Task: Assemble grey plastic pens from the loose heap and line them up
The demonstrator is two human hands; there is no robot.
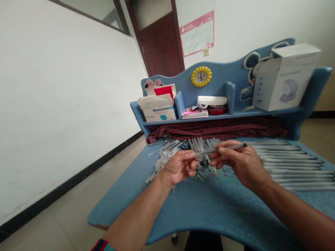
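A slim pen [234,146] with a clear grey barrel and a dark end is held level above the desk. My left hand [181,166] pinches its left tip between thumb and fingertips. Around the barrel, nearer the dark end, the fingers of my right hand [238,162] are closed. Behind and below my hands lies a loose heap of clear plastic pen caps [166,155], partly hidden by them. To the right, several similar pens [290,162] lie side by side in a rough row, their dark ends pointing right.
The blue desk [209,209] has a raised shelf at the back. On it stand a mask box [159,114], a stack of papers [195,114], a red round case [216,110] and a large white box [284,82]. A checked cloth [217,128] lies bunched beneath the shelf.
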